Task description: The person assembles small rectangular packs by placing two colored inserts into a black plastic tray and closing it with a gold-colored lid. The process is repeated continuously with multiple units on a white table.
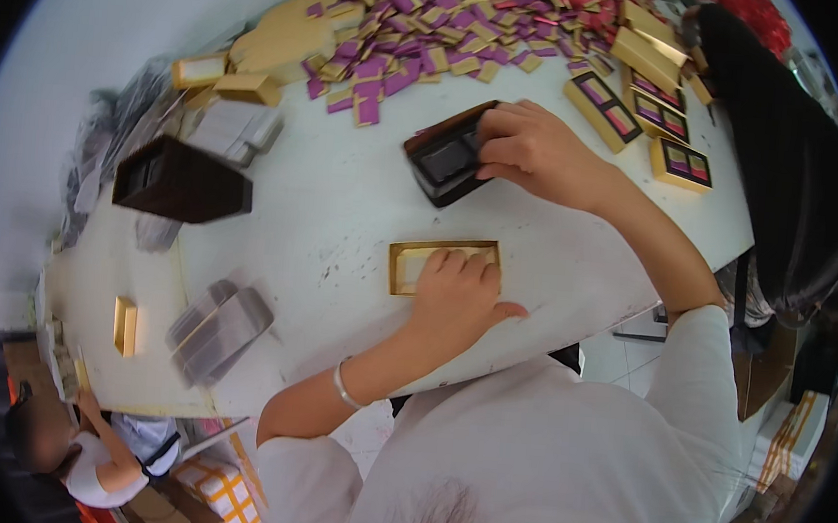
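Note:
A shallow, open gold box (pixel 398 270) lies on the white table in front of me. My left hand (pixel 457 301) reaches over its near rim, fingertips inside against the pale bottom, thumb stretched out to the right; it grips nothing that I can see. Farther back, my right hand (pixel 535 155) pinches the right end of a black plastic tray (pixel 448 160). That tray is at the top of a dark, block-shaped stack or box; which of the two I cannot tell. My fingertips there are partly hidden.
Purple-and-gold pieces (pixel 435 29) are heaped at the back. Filled gold boxes (pixel 683 165) stand at the right. To the left are a dark stack of trays (pixel 186 182), clear plastic trays (pixel 220 333) and a small gold box (pixel 124 326). Another person (pixel 99 458) works at lower left.

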